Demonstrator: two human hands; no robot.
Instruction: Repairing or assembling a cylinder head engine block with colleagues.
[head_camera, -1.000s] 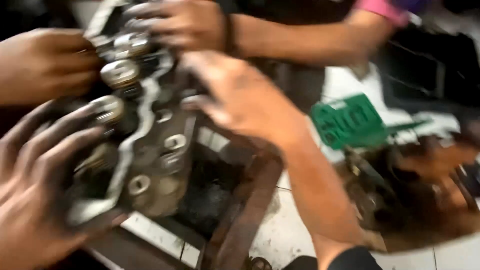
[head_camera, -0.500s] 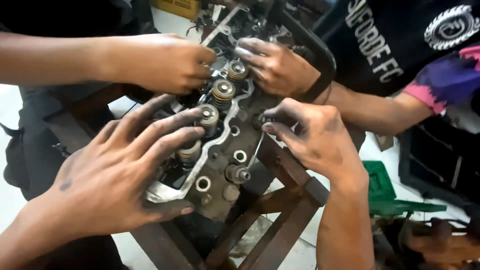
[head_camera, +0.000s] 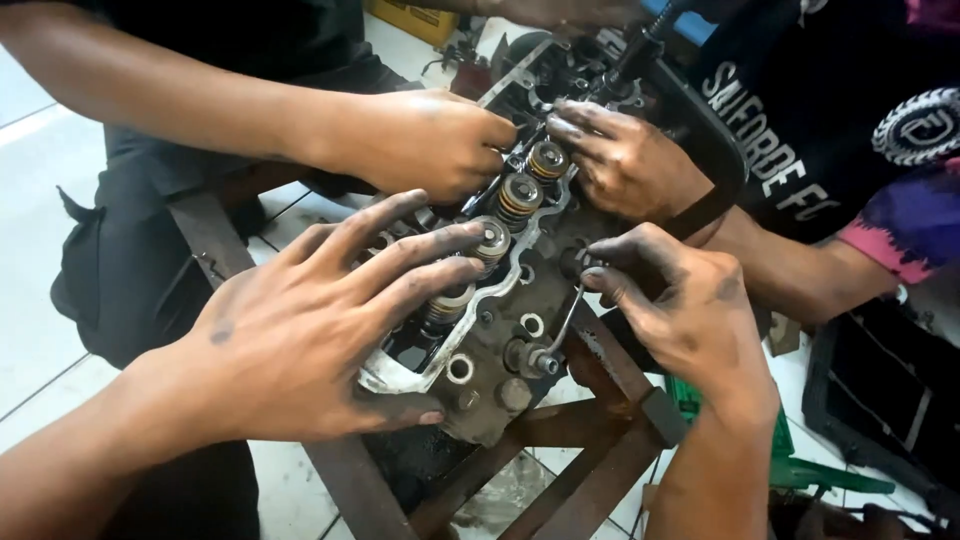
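A greasy metal cylinder head (head_camera: 500, 340) with a row of valve springs (head_camera: 520, 195) lies on a rusty brown stand (head_camera: 600, 440). My left hand (head_camera: 320, 320) lies spread over its left side, fingers across the springs and thumb hooked under the near edge. At the head's right edge, my right hand (head_camera: 680, 310) pinches a thin metal tool (head_camera: 565, 322) whose lower end sits on a bolt. One co-worker's hand (head_camera: 420, 140) grips the head from the upper left. Another co-worker's hand (head_camera: 630, 160) rests on its far right end.
A dark bar (head_camera: 640, 50) rises from the far end of the head. A green plastic piece (head_camera: 790, 465) and a black tray (head_camera: 880, 400) lie on the floor at right. The white tiled floor (head_camera: 40, 300) shows at left. Both co-workers stand close behind the stand.
The view has pulled back and sharpened. My right hand has moved from over the middle of the head to its right edge and now pinches the thin tool. My left hand stays on the head.
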